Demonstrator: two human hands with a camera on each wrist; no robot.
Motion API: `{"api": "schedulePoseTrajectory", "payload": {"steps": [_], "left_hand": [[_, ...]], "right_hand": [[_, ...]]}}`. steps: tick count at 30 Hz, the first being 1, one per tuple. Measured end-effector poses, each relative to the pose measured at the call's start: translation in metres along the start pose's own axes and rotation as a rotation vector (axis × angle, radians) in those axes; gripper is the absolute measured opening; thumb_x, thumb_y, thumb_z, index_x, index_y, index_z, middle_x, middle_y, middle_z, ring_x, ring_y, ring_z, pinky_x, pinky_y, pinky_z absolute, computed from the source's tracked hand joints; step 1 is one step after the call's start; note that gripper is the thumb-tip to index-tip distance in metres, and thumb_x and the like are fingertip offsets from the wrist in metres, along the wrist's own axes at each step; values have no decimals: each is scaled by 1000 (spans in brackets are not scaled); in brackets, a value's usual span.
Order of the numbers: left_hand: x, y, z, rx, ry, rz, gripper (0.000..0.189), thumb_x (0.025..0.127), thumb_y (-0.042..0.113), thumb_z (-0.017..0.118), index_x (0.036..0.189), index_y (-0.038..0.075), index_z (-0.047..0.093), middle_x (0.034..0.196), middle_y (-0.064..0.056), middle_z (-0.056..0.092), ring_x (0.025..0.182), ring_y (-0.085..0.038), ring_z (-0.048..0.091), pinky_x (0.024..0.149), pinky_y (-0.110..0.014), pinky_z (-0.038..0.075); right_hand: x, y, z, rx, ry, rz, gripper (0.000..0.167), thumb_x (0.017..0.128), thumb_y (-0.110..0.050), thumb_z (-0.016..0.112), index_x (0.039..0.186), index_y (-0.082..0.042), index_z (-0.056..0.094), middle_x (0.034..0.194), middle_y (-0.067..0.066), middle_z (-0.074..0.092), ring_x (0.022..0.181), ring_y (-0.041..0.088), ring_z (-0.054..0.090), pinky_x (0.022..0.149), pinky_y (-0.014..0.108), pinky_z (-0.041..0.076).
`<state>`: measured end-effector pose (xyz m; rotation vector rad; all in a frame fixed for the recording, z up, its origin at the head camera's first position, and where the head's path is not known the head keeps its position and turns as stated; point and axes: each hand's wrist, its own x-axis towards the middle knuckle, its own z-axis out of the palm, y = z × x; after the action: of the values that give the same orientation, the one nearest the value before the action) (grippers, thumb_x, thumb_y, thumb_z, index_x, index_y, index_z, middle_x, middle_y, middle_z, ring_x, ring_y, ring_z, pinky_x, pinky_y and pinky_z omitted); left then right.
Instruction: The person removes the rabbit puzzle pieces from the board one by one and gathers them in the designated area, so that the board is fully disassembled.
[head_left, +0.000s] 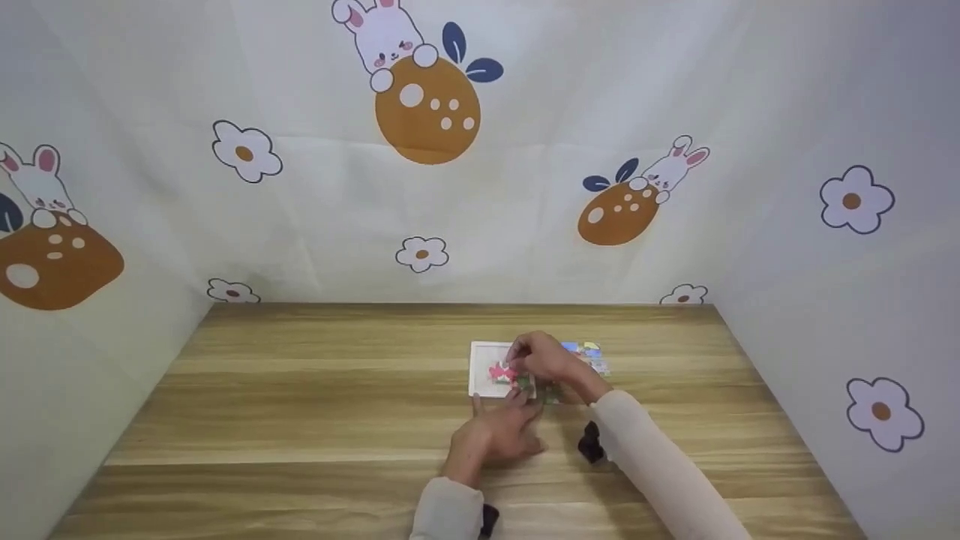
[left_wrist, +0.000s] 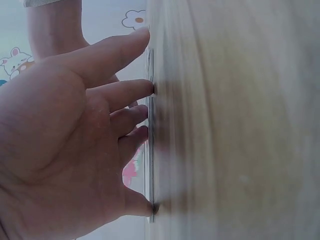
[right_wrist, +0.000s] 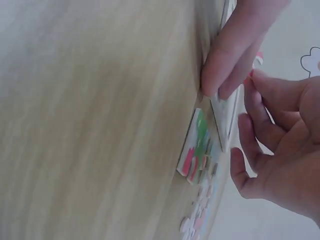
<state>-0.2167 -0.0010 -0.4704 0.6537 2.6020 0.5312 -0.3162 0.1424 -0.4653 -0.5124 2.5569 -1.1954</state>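
A white puzzle frame (head_left: 480, 367) lies on the table with a few joined pieces inside, a pink one (head_left: 498, 372) among them and green ones near its lower right corner. My left hand (head_left: 499, 435) rests along the near edge of this frame, fingers spread and fairly straight, fingertips right at the rim in the left wrist view. Over the frame's right part, my right hand (head_left: 547, 356) pinches a puzzle piece (right_wrist: 249, 76) between thumb and forefinger. Only a bit of red shows of that piece; the fingers hide the rest.
Loose puzzle pieces (head_left: 592, 351) lie right of the frame, partly behind my right hand and forearm. Closer in, a green and pink piece (right_wrist: 192, 145) lies on the wooden table (head_left: 300, 420). A patterned cloth (head_left: 337, 225) stands behind and at both sides.
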Motion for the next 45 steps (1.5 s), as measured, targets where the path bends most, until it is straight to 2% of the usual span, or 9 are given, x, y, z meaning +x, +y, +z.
{"api": "schedulePoseTrajectory", "payload": {"steps": [4,10,13,19,23,28,36,45], "left_hand": [[-1,0,0,-9,14,11,73,94,45,64,157,21,35,168,-3,25,157,-25,19,114,-79,7],[-3,-1,0,2,21,1,70,95,45,63,155,18,39,168,-3,25,157,-26,20,115,-78,8],[-4,-2,1,3,23,-5,69,95,45,62,154,17,41,168,-3,25,156,-26,20,116,-77,7],[-3,-3,2,-1,27,-6,68,96,45,61,154,15,41,168,-5,25,157,-26,20,116,-77,8],[-3,-2,2,10,28,0,69,96,44,60,154,14,40,167,-6,26,156,-27,21,115,-78,9],[-2,-1,2,5,25,0,68,96,44,61,154,14,41,167,-5,26,156,-27,21,116,-77,9],[0,-1,4,-33,9,-2,70,96,46,60,155,15,38,169,-5,22,157,-26,17,116,-77,3],[0,6,1,-1,36,-14,66,97,44,59,153,14,42,167,-7,27,156,-28,22,118,-75,8]], "right_hand": [[-6,1,-13,19,58,6,7,96,-3,62,97,-3,69,94,8,69,86,15,65,76,25,53],[-20,9,-38,-1,111,35,5,95,-2,62,97,-2,67,92,10,68,87,23,66,70,26,52],[-27,16,-48,-14,110,39,6,95,-1,61,97,0,67,91,11,68,86,23,65,71,26,53],[-40,34,-61,-23,81,18,6,95,0,61,97,4,66,92,14,68,81,15,61,72,24,51],[-48,46,-64,-21,31,-8,8,93,1,62,95,8,65,96,19,70,82,13,60,73,21,50],[-56,56,-64,-46,-13,-5,6,89,5,61,92,9,65,89,13,68,78,12,55,69,19,46],[-66,63,-64,-103,-75,12,6,89,6,61,90,6,66,82,6,64,74,11,51,67,21,43],[-68,61,-60,-138,-3,77,5,91,-4,68,91,1,70,86,7,68,78,12,54,73,26,45]]}}
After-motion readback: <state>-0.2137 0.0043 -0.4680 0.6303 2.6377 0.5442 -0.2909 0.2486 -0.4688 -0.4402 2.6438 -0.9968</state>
